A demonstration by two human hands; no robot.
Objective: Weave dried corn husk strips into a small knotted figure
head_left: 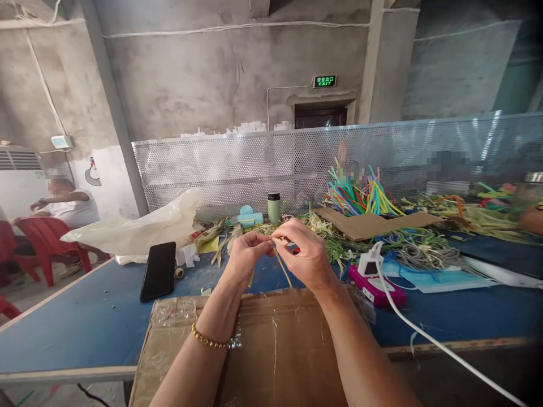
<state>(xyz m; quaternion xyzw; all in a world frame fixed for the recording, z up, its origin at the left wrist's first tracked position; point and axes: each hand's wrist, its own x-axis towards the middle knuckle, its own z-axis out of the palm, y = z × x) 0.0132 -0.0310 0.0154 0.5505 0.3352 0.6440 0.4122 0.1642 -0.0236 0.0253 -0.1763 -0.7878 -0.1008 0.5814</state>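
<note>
Item: one pale straw strip, thin, held above the far edge of the cardboard box, its lower end slanting down toward the box top. Left hand: over the far edge of the box, fingers curled in, pinching the strip's upper end; bead bracelet on the wrist, over the box. Right hand: just right of the left, thumb and forefinger closed narrowly on the same strip. Blue table: under and around the box. Black phone: flat, just left of the box's far corner. Plastic bag: beyond the phone. Green flask: upright, well beyond the box. Pink charger: just right of the box, with a white cable running off it. Coloured strips: in a bundle, far right beyond the box.
</note>
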